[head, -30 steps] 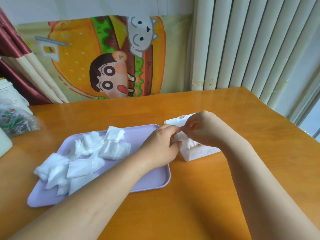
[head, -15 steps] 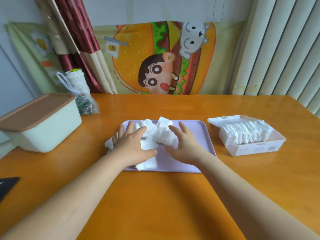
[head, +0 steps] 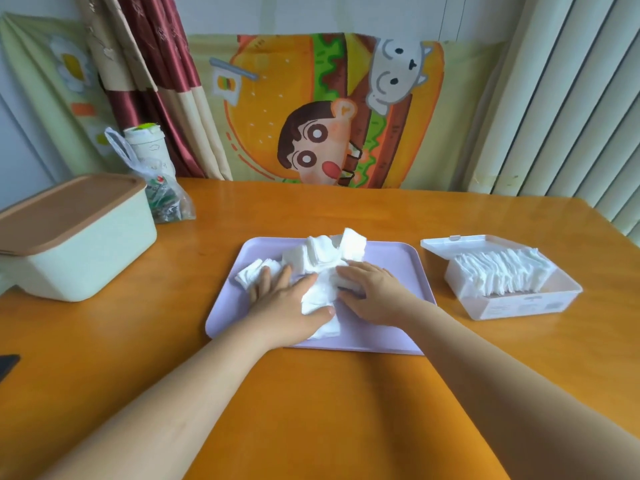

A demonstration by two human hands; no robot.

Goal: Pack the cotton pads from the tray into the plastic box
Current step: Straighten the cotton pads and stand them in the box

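Head view, looking down on an orange wooden table (head: 311, 410). At centre, a flat lilac plastic tray (head: 398, 271) carrying a loose heap of white square cotton pads (head: 322, 258). Left hand (head: 287, 306) spread flat, fingers wide, pressing on the heap's 8 o'clock side, thumb over one pad. Right hand (head: 374, 292) at the heap's 4 o'clock side, fingers curled against the pads, palm down; whether any pad is actually pinched, cannot tell. At 3 o'clock from the tray, well apart from both hands, a clear rectangular plastic box (head: 519, 303) with its lid hinged open, already lined with a row of upright pads. At 9 o'clock, a pale green bin with brown lid (head: 76, 237); behind it, a tied plastic bag (head: 162, 199).
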